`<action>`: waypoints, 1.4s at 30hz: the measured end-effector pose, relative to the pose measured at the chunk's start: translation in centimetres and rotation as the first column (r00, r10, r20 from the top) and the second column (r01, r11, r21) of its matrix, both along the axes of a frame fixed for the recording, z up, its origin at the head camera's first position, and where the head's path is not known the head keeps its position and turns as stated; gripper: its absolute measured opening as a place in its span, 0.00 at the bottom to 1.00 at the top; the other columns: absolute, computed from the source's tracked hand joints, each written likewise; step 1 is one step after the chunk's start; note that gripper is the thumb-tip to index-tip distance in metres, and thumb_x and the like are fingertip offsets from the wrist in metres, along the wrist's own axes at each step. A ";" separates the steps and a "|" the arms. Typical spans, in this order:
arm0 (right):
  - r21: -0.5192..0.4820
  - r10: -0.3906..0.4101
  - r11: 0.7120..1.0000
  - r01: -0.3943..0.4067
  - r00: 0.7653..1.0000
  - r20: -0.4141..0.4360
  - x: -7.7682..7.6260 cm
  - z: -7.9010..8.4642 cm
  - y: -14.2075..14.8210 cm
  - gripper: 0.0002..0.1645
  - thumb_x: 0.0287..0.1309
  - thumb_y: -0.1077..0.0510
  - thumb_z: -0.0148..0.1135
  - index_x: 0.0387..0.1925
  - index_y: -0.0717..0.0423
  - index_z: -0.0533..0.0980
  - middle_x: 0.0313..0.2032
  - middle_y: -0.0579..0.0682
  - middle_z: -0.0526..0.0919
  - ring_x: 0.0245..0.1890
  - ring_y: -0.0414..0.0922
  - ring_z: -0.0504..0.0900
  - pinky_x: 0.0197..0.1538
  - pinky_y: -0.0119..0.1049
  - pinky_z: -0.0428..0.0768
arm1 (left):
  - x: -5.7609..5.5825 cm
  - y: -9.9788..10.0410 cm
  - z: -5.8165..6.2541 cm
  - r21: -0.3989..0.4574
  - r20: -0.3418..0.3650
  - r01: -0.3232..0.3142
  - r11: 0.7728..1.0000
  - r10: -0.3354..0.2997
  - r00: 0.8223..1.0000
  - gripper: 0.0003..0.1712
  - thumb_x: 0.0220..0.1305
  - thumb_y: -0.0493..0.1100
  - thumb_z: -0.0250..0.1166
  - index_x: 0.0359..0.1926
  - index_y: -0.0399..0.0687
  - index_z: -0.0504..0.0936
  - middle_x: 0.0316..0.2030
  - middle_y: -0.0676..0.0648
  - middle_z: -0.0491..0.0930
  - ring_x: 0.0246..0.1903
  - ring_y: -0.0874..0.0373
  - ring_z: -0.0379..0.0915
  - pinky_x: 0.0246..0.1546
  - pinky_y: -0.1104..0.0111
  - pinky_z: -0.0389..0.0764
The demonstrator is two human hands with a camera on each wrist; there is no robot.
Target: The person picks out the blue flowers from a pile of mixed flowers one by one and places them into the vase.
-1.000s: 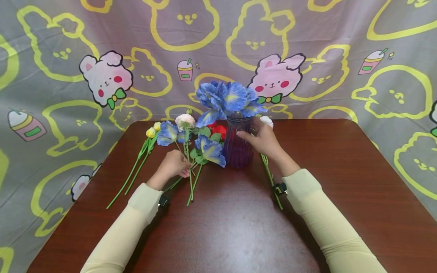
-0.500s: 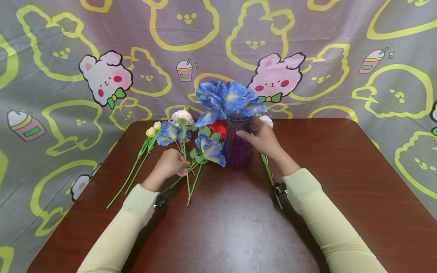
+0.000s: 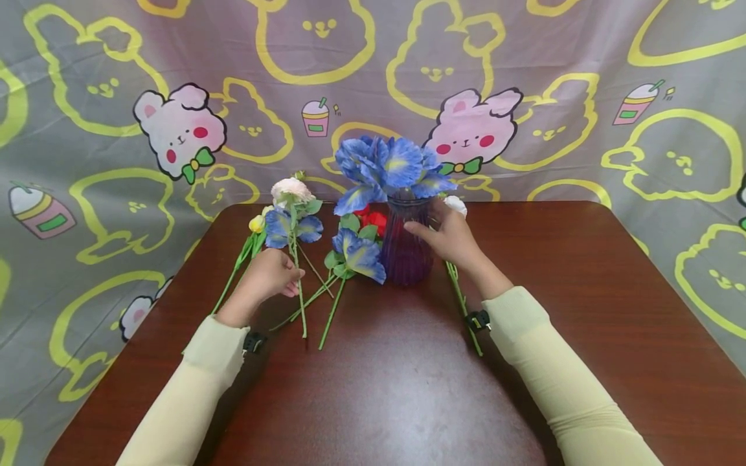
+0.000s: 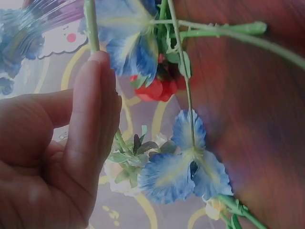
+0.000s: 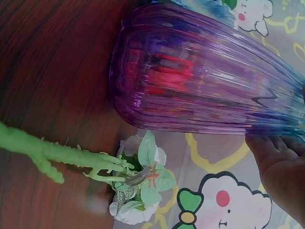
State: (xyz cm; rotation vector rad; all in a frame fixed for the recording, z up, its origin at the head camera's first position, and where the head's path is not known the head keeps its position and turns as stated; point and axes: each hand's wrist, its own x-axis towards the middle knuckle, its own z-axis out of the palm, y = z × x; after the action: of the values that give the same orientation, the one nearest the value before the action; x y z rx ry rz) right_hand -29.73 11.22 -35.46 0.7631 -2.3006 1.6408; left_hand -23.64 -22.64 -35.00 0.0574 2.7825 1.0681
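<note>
My left hand [image 3: 269, 277] pinches the green stem of a pale pink flower [image 3: 291, 191], whose bloom stands above a loose blue iris [image 3: 287, 228]. In the left wrist view, the held stem [image 4: 91, 28] rises past the fingertips. My right hand [image 3: 453, 238] holds the ribbed purple glass vase [image 3: 403, 255] near its neck, thumb in front. Several blue irises [image 3: 387, 165] fill the vase's mouth. From the right wrist, the vase [image 5: 190, 71] shows see-through, and its base appears to rest on the table.
Another blue iris [image 3: 358, 255] and a red flower [image 3: 373, 222] lie left of the vase. Yellow tulips [image 3: 257, 224] are partly behind my left hand. A white flower [image 3: 456, 206] lies right of the vase on the brown table [image 3: 408, 382]. A patterned curtain [image 3: 361, 58] hangs behind.
My left hand has moved left, carrying the pale pink flower left and slightly up, off the other stems. My right hand and the vase have stayed in place.
</note>
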 end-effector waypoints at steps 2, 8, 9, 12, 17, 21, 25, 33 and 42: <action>0.005 0.002 1.000 -0.002 1.000 0.008 0.8 0.8 -0.2 0.33 0.58 0.61 0.69 0.62 0.68 0.68 0.56 0.65 0.77 0.59 0.53 0.75 0.60 0.47 0.73 | 0.0 -0.3 0.2 -0.010 -0.010 -0.002 1.000 0.002 1.000 0.13 0.67 0.35 0.61 0.26 0.30 0.81 0.16 0.45 0.81 0.18 0.57 0.81 0.28 0.58 0.84; 0.019 0.000 1.000 -0.001 1.000 0.018 2.1 2.1 -0.5 0.31 0.59 0.67 0.66 0.61 0.74 0.66 0.56 0.70 0.75 0.59 0.59 0.73 0.60 0.50 0.71 | 0.2 -1.0 0.7 -0.024 -0.051 -0.007 1.000 0.006 0.999 0.13 0.67 0.36 0.61 0.29 0.29 0.81 0.17 0.45 0.81 0.19 0.56 0.82 0.25 0.63 0.84; 0.014 0.000 1.000 -0.001 1.000 0.017 1.7 1.7 -0.5 0.32 0.59 0.66 0.66 0.61 0.73 0.66 0.56 0.69 0.75 0.59 0.58 0.74 0.60 0.50 0.71 | 0.3 -1.2 0.8 -0.029 -0.056 -0.007 1.000 0.006 0.998 0.13 0.67 0.36 0.61 0.29 0.29 0.81 0.17 0.45 0.81 0.19 0.55 0.82 0.24 0.64 0.83; 0.005 0.000 1.000 0.000 1.000 0.013 0.3 0.4 -0.2 0.32 0.58 0.63 0.68 0.62 0.70 0.67 0.56 0.66 0.76 0.59 0.55 0.74 0.60 0.48 0.72 | 0.4 -1.7 1.1 -0.047 -0.064 -0.013 0.999 0.010 0.998 0.13 0.67 0.37 0.61 0.29 0.29 0.82 0.18 0.45 0.81 0.21 0.51 0.83 0.23 0.67 0.83; 0.011 -0.006 1.000 0.006 1.000 0.008 -0.2 -0.2 0.0 0.33 0.58 0.60 0.69 0.61 0.67 0.68 0.56 0.63 0.77 0.59 0.52 0.75 0.60 0.46 0.73 | 0.7 -3.2 1.4 -0.078 -0.088 -0.042 0.996 0.035 0.996 0.13 0.67 0.37 0.62 0.29 0.30 0.82 0.17 0.46 0.81 0.21 0.51 0.83 0.23 0.66 0.83; 0.008 -0.009 1.000 0.009 1.000 0.002 -0.1 -0.2 0.0 0.33 0.58 0.58 0.70 0.61 0.67 0.68 0.56 0.63 0.77 0.59 0.52 0.75 0.59 0.46 0.73 | 0.8 -4.5 1.5 -0.103 -0.101 -0.066 0.992 0.055 0.993 0.14 0.67 0.37 0.62 0.28 0.30 0.83 0.16 0.46 0.81 0.20 0.52 0.83 0.21 0.67 0.82; 0.001 -0.007 1.000 0.007 1.000 0.003 -0.1 -0.1 0.1 0.34 0.57 0.59 0.70 0.62 0.66 0.68 0.56 0.62 0.77 0.59 0.51 0.75 0.59 0.46 0.73 | 0.9 -5.8 1.5 -0.122 -0.101 -0.099 0.988 0.087 0.991 0.15 0.67 0.37 0.61 0.27 0.29 0.84 0.16 0.46 0.81 0.19 0.54 0.82 0.22 0.65 0.82; -0.011 0.002 1.000 -0.002 1.000 0.023 -0.1 -0.1 -0.1 0.33 0.58 0.61 0.69 0.62 0.68 0.68 0.56 0.64 0.77 0.59 0.53 0.75 0.60 0.46 0.72 | 0.6 -8.2 0.7 -0.172 -0.065 -0.141 0.975 0.132 0.989 0.16 0.67 0.37 0.61 0.24 0.32 0.84 0.16 0.47 0.82 0.23 0.49 0.84 0.28 0.60 0.83; -0.008 0.008 1.000 -0.008 1.000 0.024 2.7 2.7 -0.7 0.30 0.59 0.68 0.65 0.60 0.75 0.66 0.55 0.71 0.75 0.59 0.59 0.74 0.60 0.51 0.71 | 0.1 -9.5 -0.7 -0.139 -0.004 -0.161 0.977 0.162 0.987 0.14 0.66 0.36 0.60 0.26 0.30 0.82 0.15 0.46 0.81 0.22 0.49 0.84 0.28 0.60 0.83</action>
State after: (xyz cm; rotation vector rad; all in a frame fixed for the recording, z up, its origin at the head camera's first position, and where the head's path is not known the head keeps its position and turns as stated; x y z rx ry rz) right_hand -26.98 10.49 -32.73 0.7554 -2.3091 1.6705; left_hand -23.52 -32.12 -35.67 -0.1924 2.8871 0.9013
